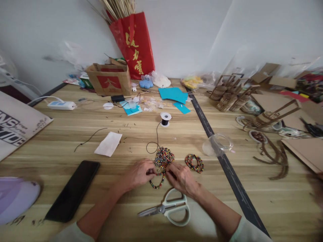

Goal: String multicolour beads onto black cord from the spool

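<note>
A bead coil (pixel 201 168) on the right-edge side of the bead pile (pixel 164 156) looks finished. The shorter beaded strand (pixel 156 187), near the middle of the worktop's (pixel 136 134) near edge, seems only partly strung: many beads remain, and black cord (pixel 157 134) runs from the spool (pixel 165 122) to the pile. Both forearms converge from the near edge. The left hand's (pixel 141 173) fingers pinch the strand; the right hand's (pixel 182 177) curl beside it, grip unclear.

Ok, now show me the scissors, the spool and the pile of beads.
Scissors (pixel 161 209), head view: the pivot.
Spool (pixel 165 122), head view: its dark middle.
Pile of beads (pixel 164 157), head view: the middle of the heap.
</note>
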A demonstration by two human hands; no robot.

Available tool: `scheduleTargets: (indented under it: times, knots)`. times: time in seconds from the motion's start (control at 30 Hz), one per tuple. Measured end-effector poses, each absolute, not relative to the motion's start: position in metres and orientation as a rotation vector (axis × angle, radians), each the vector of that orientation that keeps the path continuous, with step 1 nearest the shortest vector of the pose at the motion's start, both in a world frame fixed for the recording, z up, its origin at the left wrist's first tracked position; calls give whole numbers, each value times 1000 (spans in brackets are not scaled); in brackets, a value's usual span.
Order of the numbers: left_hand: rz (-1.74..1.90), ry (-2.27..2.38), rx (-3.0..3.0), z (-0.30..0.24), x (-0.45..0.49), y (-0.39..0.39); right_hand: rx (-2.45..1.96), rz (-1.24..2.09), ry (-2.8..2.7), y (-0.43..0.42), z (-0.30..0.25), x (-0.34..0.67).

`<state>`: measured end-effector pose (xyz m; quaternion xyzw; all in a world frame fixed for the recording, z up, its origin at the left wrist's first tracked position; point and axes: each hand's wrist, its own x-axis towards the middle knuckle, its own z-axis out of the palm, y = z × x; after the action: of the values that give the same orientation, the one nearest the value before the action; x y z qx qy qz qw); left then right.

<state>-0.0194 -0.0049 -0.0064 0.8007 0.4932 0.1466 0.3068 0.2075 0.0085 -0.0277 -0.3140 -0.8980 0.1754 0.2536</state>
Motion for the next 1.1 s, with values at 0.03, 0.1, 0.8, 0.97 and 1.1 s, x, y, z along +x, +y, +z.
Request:
scheduleTargets:
  times: [0.03,0.1,0.8,0.97,1.1]
  knots:
    - [399,1329,2102,-6,-19,-5,-874,462,-2434,9,-28,207]
    - [417,1382,2079,-5,-17,-4,-912,445,-2419,9,-29,206]
    - [578,1508,2053,-12,-11,5,-1061,404,-2405,16,-33,205]
    - [555,1460,2021,-11,-17,3,-926,559,-2293,18,-32,208]
    - [498,1424,2008,-6,-23,3,-826,628,-2259,17,-30,210]
